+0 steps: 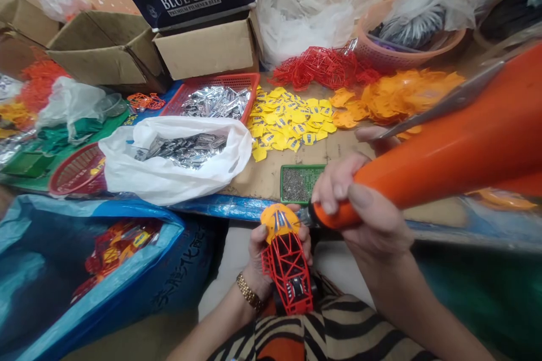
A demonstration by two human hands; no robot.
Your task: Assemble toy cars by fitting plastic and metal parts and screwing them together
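My left hand (259, 256) is closed around a red plastic lattice frame (289, 273) with an orange disc (279, 221) on its top end, held over my lap. My right hand (359, 206) grips the tip end of a big orange tool (449, 152), whose point touches the orange disc. A metal arm (444, 104) runs along the top of the tool. Just behind the disc sits a small green tray of tiny metal bits (300, 183).
On the table lie yellow printed pieces (285, 118), orange discs (402, 96), red lattice frames (326, 67), a red basket of silver parts (215, 101) and a white bag of silver parts (178, 158). Cardboard boxes (110, 48) stand behind. A blue bag (84, 271) holds assembled pieces at left.
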